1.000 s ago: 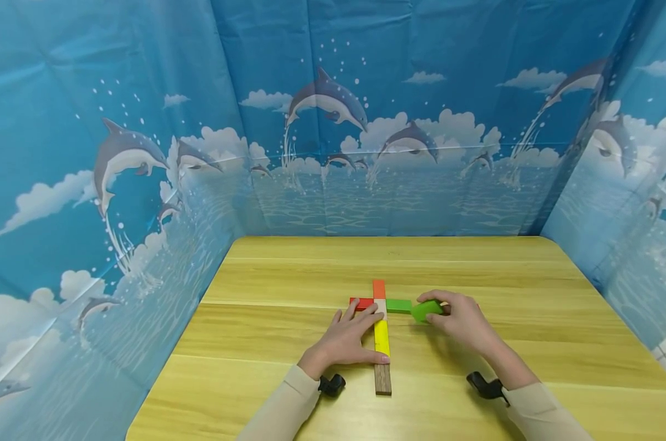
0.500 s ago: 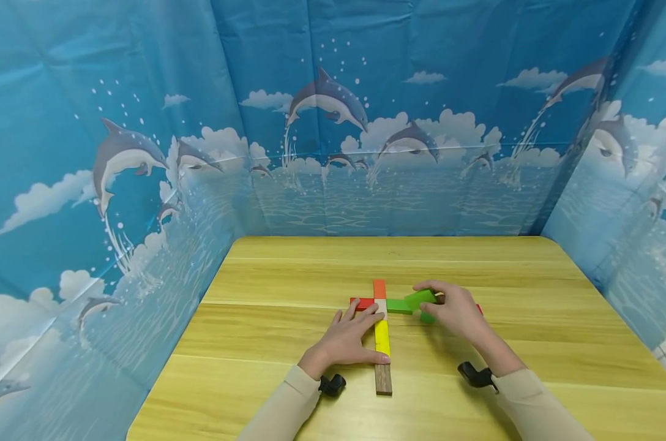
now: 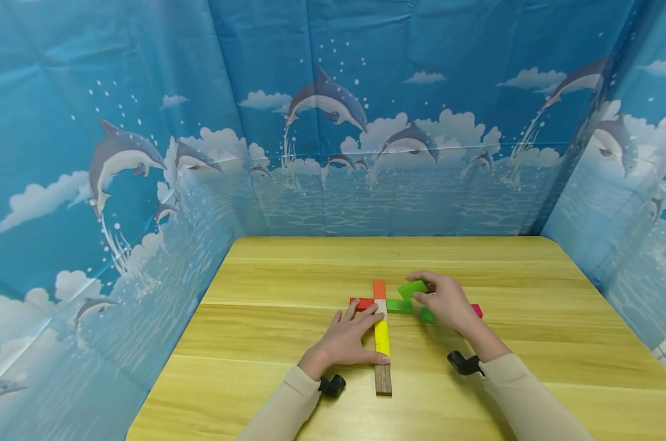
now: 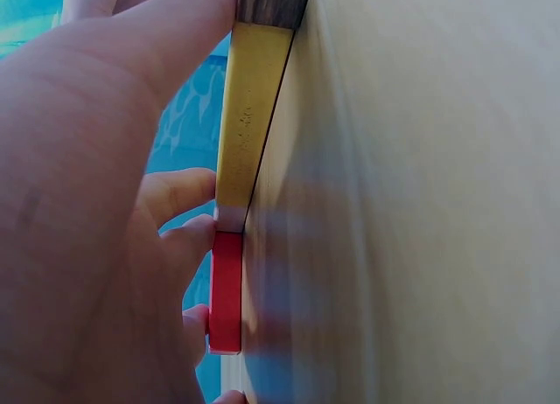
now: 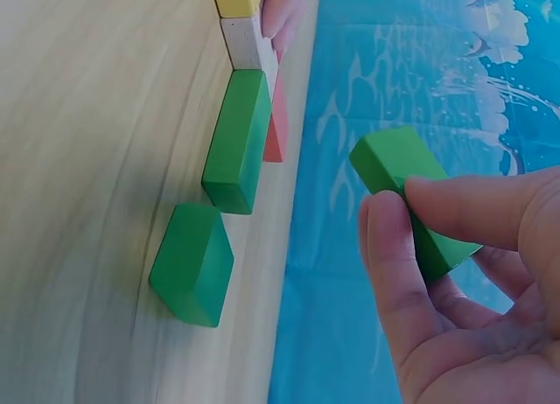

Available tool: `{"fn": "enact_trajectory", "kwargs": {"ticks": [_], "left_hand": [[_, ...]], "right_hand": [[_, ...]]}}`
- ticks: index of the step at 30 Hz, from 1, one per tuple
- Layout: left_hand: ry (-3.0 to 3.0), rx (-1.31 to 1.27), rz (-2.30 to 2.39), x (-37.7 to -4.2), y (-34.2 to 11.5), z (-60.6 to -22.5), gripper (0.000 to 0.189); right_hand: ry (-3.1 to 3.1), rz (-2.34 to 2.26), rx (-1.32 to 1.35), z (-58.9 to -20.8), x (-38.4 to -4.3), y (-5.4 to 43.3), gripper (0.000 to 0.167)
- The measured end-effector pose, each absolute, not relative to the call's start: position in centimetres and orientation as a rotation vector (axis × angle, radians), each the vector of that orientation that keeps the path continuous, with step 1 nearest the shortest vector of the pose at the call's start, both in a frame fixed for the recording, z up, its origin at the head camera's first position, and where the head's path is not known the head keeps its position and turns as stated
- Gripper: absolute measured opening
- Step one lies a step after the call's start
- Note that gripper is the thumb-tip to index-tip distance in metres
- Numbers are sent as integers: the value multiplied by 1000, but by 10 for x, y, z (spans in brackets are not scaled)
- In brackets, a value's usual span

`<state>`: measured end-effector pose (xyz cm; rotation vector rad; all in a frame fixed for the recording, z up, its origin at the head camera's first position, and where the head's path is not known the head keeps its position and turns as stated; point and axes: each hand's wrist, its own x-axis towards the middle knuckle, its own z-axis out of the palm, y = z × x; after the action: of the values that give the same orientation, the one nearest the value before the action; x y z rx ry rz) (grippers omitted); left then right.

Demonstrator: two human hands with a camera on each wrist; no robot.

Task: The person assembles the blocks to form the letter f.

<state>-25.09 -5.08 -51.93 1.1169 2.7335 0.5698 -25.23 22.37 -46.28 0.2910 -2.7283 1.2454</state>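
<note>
My left hand [image 3: 351,340] lies with spread fingers across a cross of coloured wooden blocks. Its fingertips touch the red block [image 4: 226,290] and the white block [image 3: 381,311]; its thumb is at the near end of the yellow block [image 4: 249,115]. A brown block [image 3: 383,380] and an orange block [image 3: 379,288] end the long bar. To the right, a green block [image 5: 238,142] abuts the white one. In my right hand [image 3: 443,303], thumb and fingers pinch a lighter green block [image 5: 416,198], raised off the table. Below it, another green block [image 5: 192,264] lies apart from the cross.
A magenta block [image 3: 477,310] lies on the table [image 3: 267,343], partly hidden behind my right hand. Around the far and side edges of the table hangs a blue curtain [image 3: 333,202] printed with dolphins.
My right hand has moved left and away from me, carrying the lighter green block. The loose green block and the magenta block have come into view. My left hand stays in place.
</note>
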Motion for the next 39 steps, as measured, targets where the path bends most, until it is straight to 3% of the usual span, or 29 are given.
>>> {"fn": "enact_trajectory", "kwargs": {"ticks": [39], "left_hand": [[2718, 1126, 600, -251, -53, -519, 95]], "right_hand": [[-2871, 1391, 175, -477, -339, 215, 42]]}}
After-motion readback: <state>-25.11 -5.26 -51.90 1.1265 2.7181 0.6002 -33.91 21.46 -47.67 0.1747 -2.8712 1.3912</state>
